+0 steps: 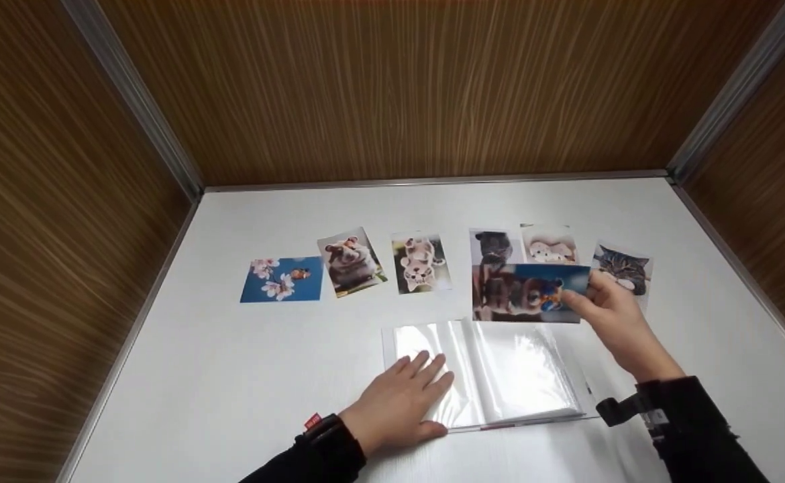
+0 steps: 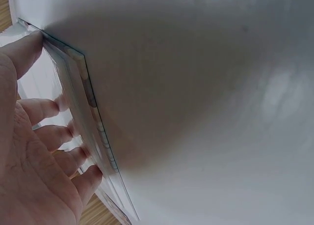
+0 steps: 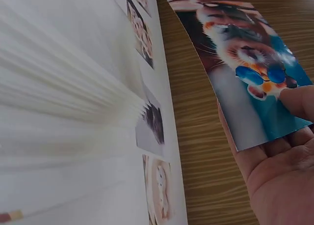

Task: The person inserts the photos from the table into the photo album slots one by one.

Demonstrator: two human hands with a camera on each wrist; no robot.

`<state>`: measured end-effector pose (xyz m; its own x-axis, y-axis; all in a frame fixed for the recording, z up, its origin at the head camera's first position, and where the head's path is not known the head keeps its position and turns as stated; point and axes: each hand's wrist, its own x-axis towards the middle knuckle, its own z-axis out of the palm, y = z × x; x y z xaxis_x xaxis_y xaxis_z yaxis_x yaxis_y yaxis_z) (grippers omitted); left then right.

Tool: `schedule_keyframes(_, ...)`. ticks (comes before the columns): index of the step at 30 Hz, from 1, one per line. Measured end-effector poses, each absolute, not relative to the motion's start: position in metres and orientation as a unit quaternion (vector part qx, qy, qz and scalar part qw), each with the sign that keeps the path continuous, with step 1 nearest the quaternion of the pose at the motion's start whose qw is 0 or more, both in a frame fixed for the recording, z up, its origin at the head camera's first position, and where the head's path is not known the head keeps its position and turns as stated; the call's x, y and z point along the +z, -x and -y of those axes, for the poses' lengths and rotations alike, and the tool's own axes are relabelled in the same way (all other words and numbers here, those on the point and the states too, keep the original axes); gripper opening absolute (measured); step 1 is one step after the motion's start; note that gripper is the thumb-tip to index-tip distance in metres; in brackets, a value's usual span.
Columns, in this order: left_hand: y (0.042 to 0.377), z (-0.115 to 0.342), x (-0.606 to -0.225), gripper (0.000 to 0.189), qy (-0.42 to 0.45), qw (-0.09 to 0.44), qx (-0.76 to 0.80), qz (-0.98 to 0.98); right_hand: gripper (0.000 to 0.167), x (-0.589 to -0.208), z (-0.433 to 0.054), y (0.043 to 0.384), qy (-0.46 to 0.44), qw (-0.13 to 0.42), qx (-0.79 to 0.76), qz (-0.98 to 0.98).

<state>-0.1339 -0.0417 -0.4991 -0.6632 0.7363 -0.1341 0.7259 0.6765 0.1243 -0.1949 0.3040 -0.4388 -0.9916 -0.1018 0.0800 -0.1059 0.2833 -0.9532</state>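
Sunglasses-animal photo (image 1: 520, 294) is up near the far edge of the open album (image 1: 527, 376), pinched in the right hand (image 1: 624, 325). Left hand (image 1: 402, 402) lies fingers apart on a page. Looks early imo: no picture visible in the glary sleeves, six other photos (image 1: 352, 263) loose on the table (image 1: 231, 376).

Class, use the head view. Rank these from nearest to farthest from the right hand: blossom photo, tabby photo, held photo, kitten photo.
1. Held photo: gripped in the right hand.
2. Tabby photo: just beyond the hand, farthest right.
3. Kitten photo: left of the hand.
4. Blossom photo: farthest left.
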Motion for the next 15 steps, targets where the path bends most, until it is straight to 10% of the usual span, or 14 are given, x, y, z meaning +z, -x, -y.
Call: schedule_keyframes(15,0.134,0.041,-0.498,0.078,-0.4,0.083,0.016,-0.913,0.037,-0.493,-0.294,0.188,0.001,-0.063,0.512,0.856)
